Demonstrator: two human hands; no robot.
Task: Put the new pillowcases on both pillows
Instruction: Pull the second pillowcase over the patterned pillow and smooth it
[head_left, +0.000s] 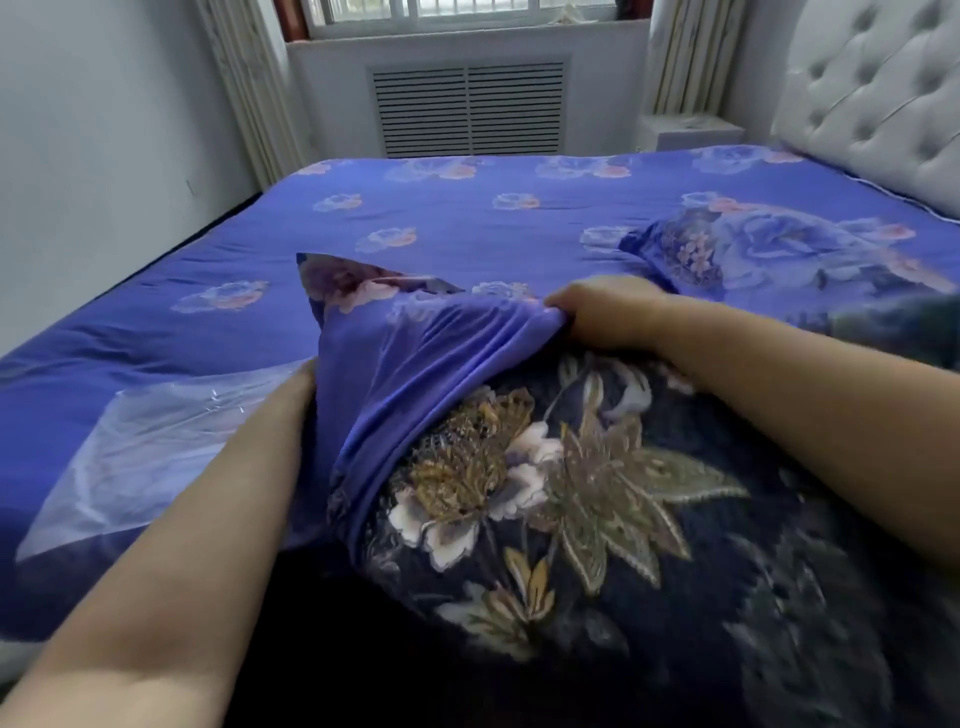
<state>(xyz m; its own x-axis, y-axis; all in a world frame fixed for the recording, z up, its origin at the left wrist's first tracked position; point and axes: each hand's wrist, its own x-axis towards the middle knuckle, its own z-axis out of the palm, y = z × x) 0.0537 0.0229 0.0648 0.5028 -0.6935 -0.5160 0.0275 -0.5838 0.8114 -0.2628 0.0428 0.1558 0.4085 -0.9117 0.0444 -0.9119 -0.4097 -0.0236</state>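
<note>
Dark navy fabric with gold and cream flowers covers the pillow (597, 519) that fills the frame from 4 to 7 o'clock, lying at the near edge of the bed (441, 218). A blue-violet pillowcase (415, 374) is bunched over the pillow's far end, near the centre, its open edge gathered in folds and one printed corner standing up toward 11 o'clock. The right hand (608, 312), just above centre at about 1 o'clock, has its fingers curled round the gathered edge of the pillowcase and pinches it. The left hand (304, 379), at about 9 o'clock of the pillowcase, is mostly hidden behind the cloth; only its wrist and heel show, so whether it grips anything cannot be told. A clear plastic bag (145, 447) lies flat on the blue flowered sheet at 8 o'clock, just beside the left forearm. A second pillow (769, 254), already in a blue rose-printed cover, rests on the bed at 2 o'clock, near the tufted pale headboard (872, 104). A slatted vent (467, 109) sits under the window at 12 o'clock.
</note>
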